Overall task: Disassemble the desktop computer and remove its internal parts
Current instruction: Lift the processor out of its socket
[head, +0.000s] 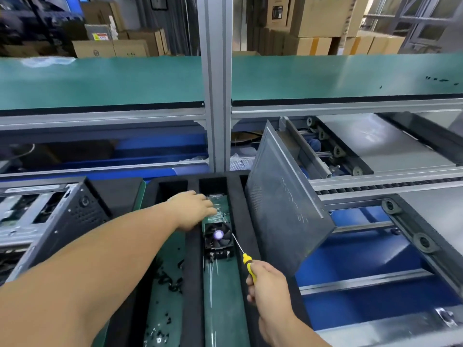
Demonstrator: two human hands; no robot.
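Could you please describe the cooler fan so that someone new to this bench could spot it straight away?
Find the black foam tray in front of the grey upright post. In its right-hand green-floored channel, just nearer than the left hand, sits the cooler fan. It is the only black square block there, with a shiny round hub.

warehouse workstation, aluminium frame bench.
a grey aluminium post rises at centre, carrying a green-matted shelf with a black front edge. under it run roller rails and grey panels over blue surfaces. behind the shelf, stacked cardboard boxes fill the room, more at the left. a grey-framed window at upper right lets in daylight; the left background is dim.
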